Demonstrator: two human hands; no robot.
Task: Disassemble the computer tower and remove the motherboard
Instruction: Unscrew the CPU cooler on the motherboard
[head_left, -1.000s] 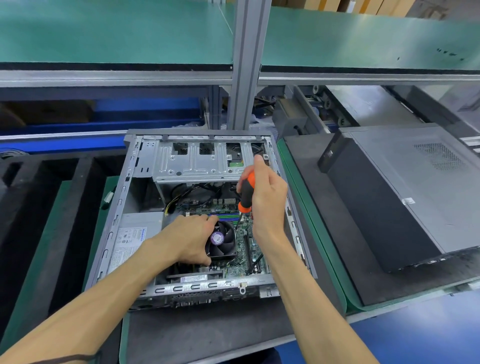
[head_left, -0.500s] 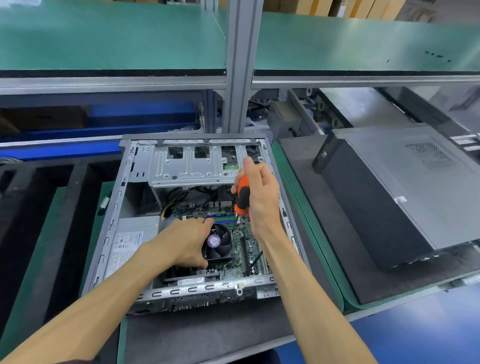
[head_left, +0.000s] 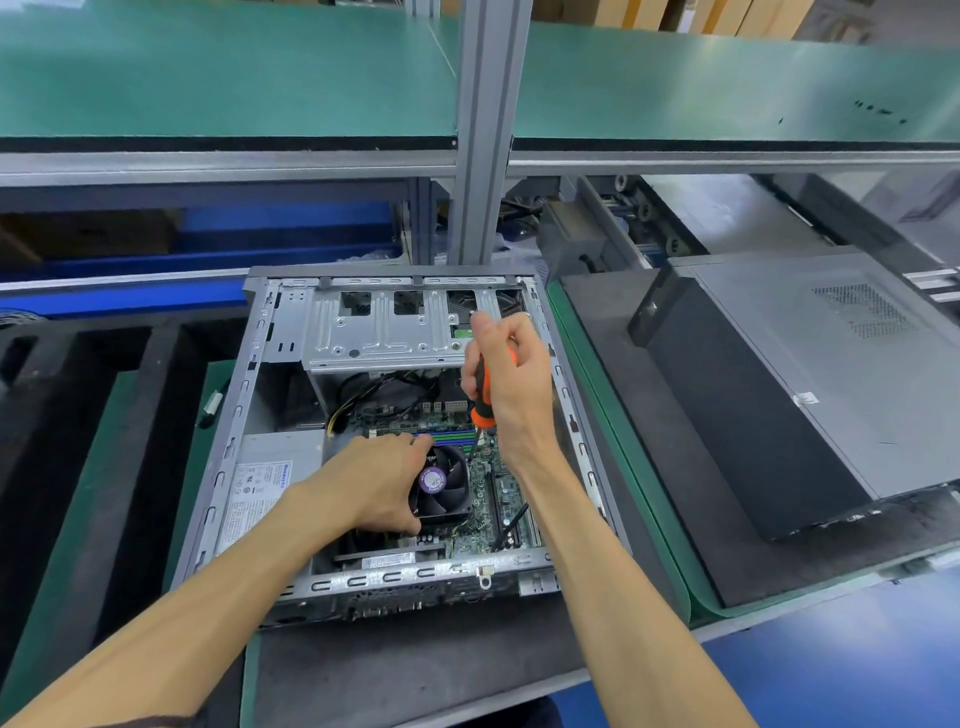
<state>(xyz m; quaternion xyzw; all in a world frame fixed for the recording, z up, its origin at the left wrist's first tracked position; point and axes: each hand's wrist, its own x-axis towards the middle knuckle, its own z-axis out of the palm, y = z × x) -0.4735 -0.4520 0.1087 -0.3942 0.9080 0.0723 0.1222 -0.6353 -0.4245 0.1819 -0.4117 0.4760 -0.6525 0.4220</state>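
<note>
At frame centre, an open grey metal computer tower (head_left: 270, 415) lies flat. The black cooler fan (head_left: 441, 486) is steadied by the left hand (head_left: 371, 486), while an orange-and-black screwdriver (head_left: 483, 395) is gripped upright by the right hand (head_left: 511, 384) over the green motherboard (head_left: 483, 493), apparently for a screw.

Workbench: grey mat (head_left: 415, 670) with green edging. Overhead green shelf (head_left: 208, 67) on grey metal post (head_left: 488, 130). Blue floor (head_left: 831, 649). Cardboard boxes (head_left: 675, 13) at rear.
</note>
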